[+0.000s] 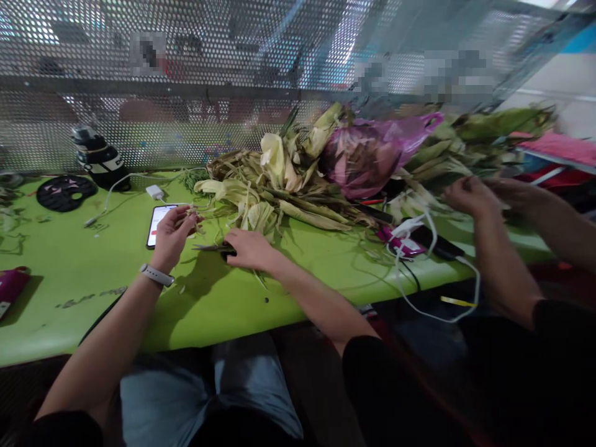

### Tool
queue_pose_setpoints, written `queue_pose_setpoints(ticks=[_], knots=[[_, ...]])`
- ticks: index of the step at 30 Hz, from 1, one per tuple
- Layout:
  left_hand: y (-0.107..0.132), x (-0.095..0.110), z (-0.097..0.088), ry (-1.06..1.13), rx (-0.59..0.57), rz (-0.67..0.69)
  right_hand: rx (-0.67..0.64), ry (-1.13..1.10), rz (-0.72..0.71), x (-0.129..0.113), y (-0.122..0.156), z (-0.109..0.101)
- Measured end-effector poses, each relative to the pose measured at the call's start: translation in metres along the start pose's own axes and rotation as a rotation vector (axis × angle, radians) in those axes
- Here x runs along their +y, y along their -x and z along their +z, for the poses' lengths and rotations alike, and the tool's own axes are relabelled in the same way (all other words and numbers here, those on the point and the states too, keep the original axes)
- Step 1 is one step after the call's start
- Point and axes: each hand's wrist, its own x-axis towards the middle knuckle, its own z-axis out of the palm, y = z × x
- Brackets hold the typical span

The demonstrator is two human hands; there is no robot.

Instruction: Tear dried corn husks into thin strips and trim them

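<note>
My left hand [173,234] is closed, its fingertips pinching a small pale piece of corn husk [196,222] above the green tabletop. In my right hand [249,249] is a pair of scissors [209,247], its blades pointing left toward my left hand. Whether the blades are apart is too blurred to tell. Just beyond both hands lies a heap of dry corn husks [307,211], pale yellow to brown. A smartphone [153,234] with a lit screen lies beside my left hand, which partly covers it.
A purple plastic bag [358,155] sits among the husks. Farther left stand a black bottle [100,158] and a black fan-like object [65,192]. A white cable [135,175] runs near the phone. At right, a co-worker's hands [475,195] work near a power bank [433,239] and cables.
</note>
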Motion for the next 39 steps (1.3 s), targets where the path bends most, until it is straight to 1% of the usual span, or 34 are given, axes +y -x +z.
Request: queue_pose_setpoints(ticks=[3, 4, 7, 9, 12, 14, 16, 18, 19, 21, 22, 23, 24, 26, 29, 31, 36, 39], knots=[[0.004, 0.003, 0.003, -0.022, -0.033, -0.015, 0.066, 0.111, 0.044, -0.006, -0.001, 0.004], [0.005, 0.003, 0.005, -0.033, -0.052, -0.016, 0.056, 0.116, 0.061, -0.006, -0.001, 0.005], [0.008, 0.004, 0.007, -0.050, -0.121, -0.009, -0.042, 0.114, 0.084, -0.003, -0.005, 0.009], [0.009, 0.004, 0.008, -0.043, -0.146, 0.000, -0.063, 0.111, 0.092, -0.001, -0.007, 0.010], [0.009, 0.005, 0.007, -0.023, -0.148, 0.019, -0.075, 0.079, 0.125, 0.005, -0.008, 0.010], [0.008, 0.005, 0.006, -0.014, -0.136, 0.051, -0.096, 0.024, 0.170, 0.012, -0.007, 0.006], [0.008, 0.006, 0.006, -0.015, -0.121, 0.084, -0.100, -0.092, 0.227, 0.024, -0.006, 0.000], [0.009, 0.006, 0.007, -0.025, -0.119, 0.104, -0.061, -0.292, 0.293, 0.037, -0.005, -0.005], [0.009, 0.006, 0.006, -0.030, -0.120, 0.113, -0.018, -0.427, 0.345, 0.043, -0.006, -0.008], [0.008, 0.005, 0.006, -0.045, -0.117, 0.135, 0.141, -0.754, 0.424, 0.051, -0.007, -0.013], [0.008, 0.004, 0.005, -0.055, -0.111, 0.149, 0.209, -0.911, 0.429, 0.053, -0.007, -0.015], [0.008, 0.003, 0.005, -0.065, -0.104, 0.160, 0.244, -1.045, 0.413, 0.053, -0.007, -0.017], [0.007, 0.001, 0.004, -0.075, -0.098, 0.169, 0.237, -1.148, 0.380, 0.051, -0.006, -0.019], [0.007, -0.001, 0.003, -0.085, -0.093, 0.177, 0.123, -1.250, 0.302, 0.044, -0.003, -0.022], [0.007, -0.003, 0.003, -0.092, -0.091, 0.173, -0.061, -1.251, 0.200, 0.030, 0.002, -0.022], [0.007, -0.003, 0.004, -0.104, -0.095, 0.157, -0.128, -1.213, 0.172, 0.023, 0.004, -0.022], [0.010, 0.000, 0.006, -0.106, -0.142, 0.105, -0.169, -1.157, 0.154, 0.017, 0.003, -0.021], [0.011, 0.002, 0.005, -0.062, -0.179, 0.072, -0.154, -1.157, 0.129, 0.016, 0.002, -0.021]])
